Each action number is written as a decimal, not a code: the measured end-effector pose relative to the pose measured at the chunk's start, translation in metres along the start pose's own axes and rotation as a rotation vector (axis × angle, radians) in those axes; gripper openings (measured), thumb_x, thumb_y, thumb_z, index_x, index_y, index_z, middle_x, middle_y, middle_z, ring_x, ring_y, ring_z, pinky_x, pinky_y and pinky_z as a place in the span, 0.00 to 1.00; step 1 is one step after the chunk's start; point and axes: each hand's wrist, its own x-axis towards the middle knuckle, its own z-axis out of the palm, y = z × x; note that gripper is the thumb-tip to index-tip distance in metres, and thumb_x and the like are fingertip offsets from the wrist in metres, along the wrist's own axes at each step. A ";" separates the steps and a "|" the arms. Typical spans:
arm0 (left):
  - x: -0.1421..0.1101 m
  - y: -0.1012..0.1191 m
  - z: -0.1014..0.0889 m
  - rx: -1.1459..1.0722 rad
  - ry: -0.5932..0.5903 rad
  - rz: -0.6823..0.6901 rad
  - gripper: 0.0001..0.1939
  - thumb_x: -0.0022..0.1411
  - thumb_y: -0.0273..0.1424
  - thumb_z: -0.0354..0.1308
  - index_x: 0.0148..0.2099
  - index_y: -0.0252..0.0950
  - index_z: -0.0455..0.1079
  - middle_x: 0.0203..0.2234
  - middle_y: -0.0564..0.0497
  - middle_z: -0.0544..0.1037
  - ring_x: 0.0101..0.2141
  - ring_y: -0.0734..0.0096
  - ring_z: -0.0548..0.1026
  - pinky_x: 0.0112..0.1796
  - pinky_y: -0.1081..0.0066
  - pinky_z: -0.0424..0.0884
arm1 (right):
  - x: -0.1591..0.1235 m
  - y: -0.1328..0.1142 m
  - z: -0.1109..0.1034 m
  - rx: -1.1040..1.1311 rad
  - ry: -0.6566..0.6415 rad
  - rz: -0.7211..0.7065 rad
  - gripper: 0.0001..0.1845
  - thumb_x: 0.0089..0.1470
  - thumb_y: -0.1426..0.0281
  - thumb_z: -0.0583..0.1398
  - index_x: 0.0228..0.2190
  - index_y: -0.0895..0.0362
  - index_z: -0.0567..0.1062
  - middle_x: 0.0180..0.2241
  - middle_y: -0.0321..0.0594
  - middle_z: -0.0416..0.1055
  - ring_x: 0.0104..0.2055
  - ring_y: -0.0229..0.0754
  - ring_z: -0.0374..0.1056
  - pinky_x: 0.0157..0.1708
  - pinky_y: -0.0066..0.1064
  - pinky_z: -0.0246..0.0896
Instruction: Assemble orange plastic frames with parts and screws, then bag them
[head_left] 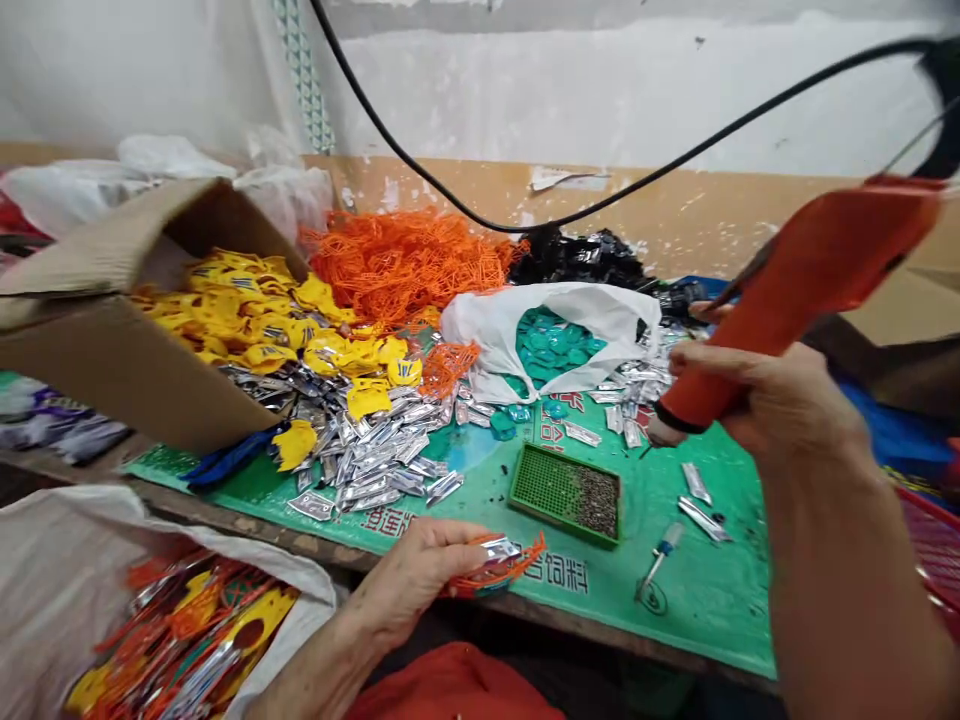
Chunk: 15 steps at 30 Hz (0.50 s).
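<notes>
My left hand (416, 575) is closed on a small assembly (499, 565) of an orange plastic frame with a silver metal piece, held at the near edge of the green mat (712, 590). Raised over the mat's right side, my right hand (757, 400) grips an orange electric screwdriver (802, 280) with its tip pointing down-left. A black cable (600, 205) runs from the tool across the wall. A green tray (566, 492) holding small dark screws lies on the mat between my hands.
An open cardboard box (112, 340) spills yellow parts (255, 315) at left. Silver metal pieces (367, 450), orange frames (409, 260), a white bag of teal discs (551, 340) and black parts (581, 255) lie behind. A white bag (75, 560) holds finished pieces at lower left. A small tool (656, 565) rests on the mat.
</notes>
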 end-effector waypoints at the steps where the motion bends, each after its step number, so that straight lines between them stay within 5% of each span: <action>1: 0.001 -0.001 0.000 -0.016 0.013 -0.009 0.18 0.52 0.39 0.62 0.42 0.34 0.80 0.32 0.46 0.83 0.31 0.65 0.76 0.34 0.71 0.65 | -0.011 -0.003 0.009 0.014 -0.009 0.011 0.17 0.30 0.76 0.71 0.27 0.57 0.74 0.24 0.35 0.69 0.26 0.38 0.66 0.27 0.34 0.61; 4: 0.002 -0.004 0.003 -0.056 0.055 -0.032 0.18 0.50 0.38 0.63 0.40 0.33 0.80 0.33 0.45 0.83 0.33 0.65 0.76 0.35 0.72 0.65 | -0.052 -0.012 0.036 0.084 -0.101 0.079 0.10 0.35 0.71 0.69 0.23 0.58 0.74 0.22 0.37 0.69 0.23 0.41 0.66 0.21 0.34 0.63; 8: 0.002 -0.003 0.008 -0.057 0.057 -0.030 0.16 0.50 0.38 0.64 0.39 0.33 0.80 0.33 0.45 0.83 0.32 0.65 0.76 0.36 0.71 0.65 | -0.096 -0.015 0.062 0.181 -0.173 0.092 0.16 0.38 0.72 0.67 0.34 0.54 0.75 0.22 0.33 0.69 0.24 0.41 0.68 0.18 0.32 0.63; 15: 0.001 -0.001 0.014 -0.094 0.028 0.015 0.15 0.50 0.37 0.63 0.37 0.32 0.80 0.31 0.46 0.83 0.30 0.67 0.74 0.33 0.72 0.63 | -0.122 0.002 0.073 0.243 -0.167 0.066 0.24 0.37 0.74 0.67 0.40 0.52 0.72 0.23 0.31 0.71 0.25 0.38 0.66 0.26 0.32 0.64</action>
